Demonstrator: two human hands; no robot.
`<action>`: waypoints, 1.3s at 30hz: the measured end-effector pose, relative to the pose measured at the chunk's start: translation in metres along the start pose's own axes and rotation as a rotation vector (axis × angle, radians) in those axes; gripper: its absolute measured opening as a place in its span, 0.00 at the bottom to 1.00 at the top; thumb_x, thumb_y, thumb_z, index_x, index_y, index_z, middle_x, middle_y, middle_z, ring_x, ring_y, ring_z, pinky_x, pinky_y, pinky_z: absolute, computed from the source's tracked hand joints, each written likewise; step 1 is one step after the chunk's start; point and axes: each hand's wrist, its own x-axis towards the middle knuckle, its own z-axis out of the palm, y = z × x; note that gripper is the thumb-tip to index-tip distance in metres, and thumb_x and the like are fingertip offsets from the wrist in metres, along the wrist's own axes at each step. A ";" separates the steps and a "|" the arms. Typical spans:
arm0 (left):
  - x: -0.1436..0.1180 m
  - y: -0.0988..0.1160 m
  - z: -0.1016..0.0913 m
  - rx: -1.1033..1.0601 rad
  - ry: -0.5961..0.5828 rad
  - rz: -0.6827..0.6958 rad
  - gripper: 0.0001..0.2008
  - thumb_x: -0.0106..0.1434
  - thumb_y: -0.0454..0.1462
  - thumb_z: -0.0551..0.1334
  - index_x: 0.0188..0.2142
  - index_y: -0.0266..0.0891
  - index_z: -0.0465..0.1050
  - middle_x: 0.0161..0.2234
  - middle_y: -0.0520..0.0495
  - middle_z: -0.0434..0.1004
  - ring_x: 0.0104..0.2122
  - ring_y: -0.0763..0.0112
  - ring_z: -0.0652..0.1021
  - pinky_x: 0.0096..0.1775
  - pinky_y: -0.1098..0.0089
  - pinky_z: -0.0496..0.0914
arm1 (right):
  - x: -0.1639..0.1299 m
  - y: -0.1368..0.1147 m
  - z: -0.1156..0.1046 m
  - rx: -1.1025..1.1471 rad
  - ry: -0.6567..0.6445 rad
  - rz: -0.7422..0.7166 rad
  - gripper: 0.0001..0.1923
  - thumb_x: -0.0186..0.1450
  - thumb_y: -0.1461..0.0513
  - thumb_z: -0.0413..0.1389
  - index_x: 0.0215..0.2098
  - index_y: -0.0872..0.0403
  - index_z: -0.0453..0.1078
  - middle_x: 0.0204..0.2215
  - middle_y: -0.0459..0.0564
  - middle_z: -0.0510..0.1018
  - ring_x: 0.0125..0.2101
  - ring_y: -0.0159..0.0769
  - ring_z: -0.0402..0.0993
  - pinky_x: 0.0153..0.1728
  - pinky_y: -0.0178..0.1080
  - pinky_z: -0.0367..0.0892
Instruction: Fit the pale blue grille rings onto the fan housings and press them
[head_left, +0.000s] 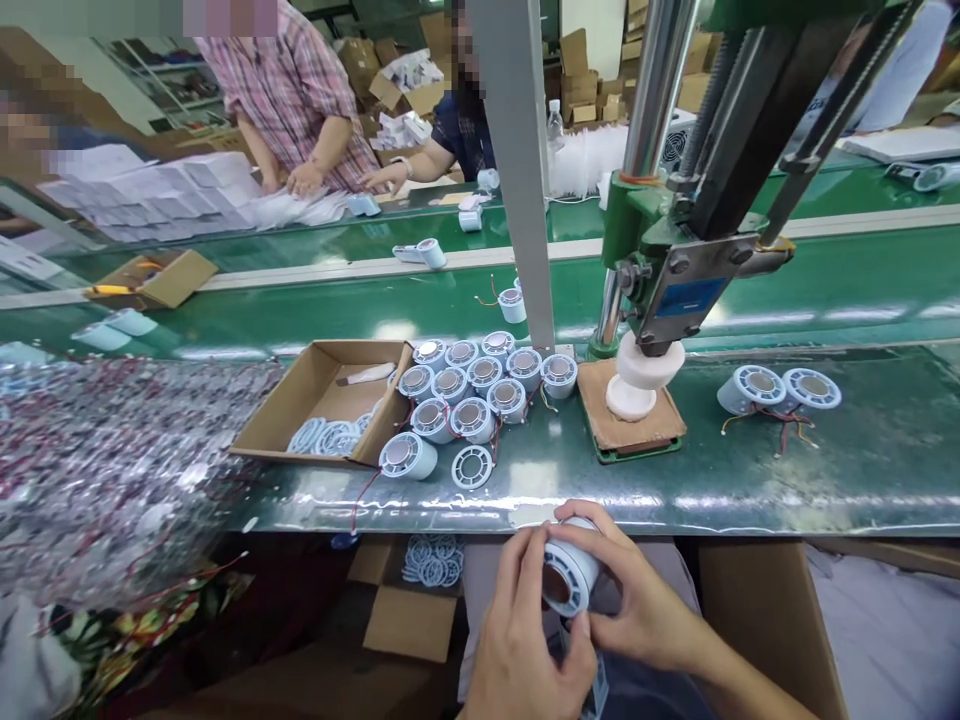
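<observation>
Both my hands are closed around one light-blue cylindrical housing [576, 562] just in front of the bench edge. Its face, with a slotted ring and a dark reddish disc, is tilted toward the lower left. My left hand [525, 630] grips it from the left, fingertips on the upper rim and thumb below. On the other side, my right hand [637, 590] wraps over the top, its thumb at the lower rim. A light-blue piece [598, 690] shows beneath the hands, partly hidden. Nearest on the bench lies a loose slotted ring [472, 467].
Several similar housings [450, 384] with wires stand beside a cardboard box [255, 440] of rings. A press [651, 360] with a white head stands over a brown pad [667, 425]. Two more housings [757, 385] sit right. Bagged parts [112, 470] pile left. Two people work across the bench.
</observation>
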 end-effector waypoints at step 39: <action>-0.028 -0.035 0.012 -0.231 -0.379 -0.437 0.32 0.59 0.38 0.56 0.62 0.27 0.65 0.63 0.26 0.67 0.64 0.44 0.68 0.64 0.48 0.62 | -0.010 0.031 0.030 -0.338 -0.178 0.194 0.41 0.55 0.70 0.58 0.66 0.46 0.62 0.58 0.55 0.65 0.57 0.44 0.69 0.60 0.42 0.65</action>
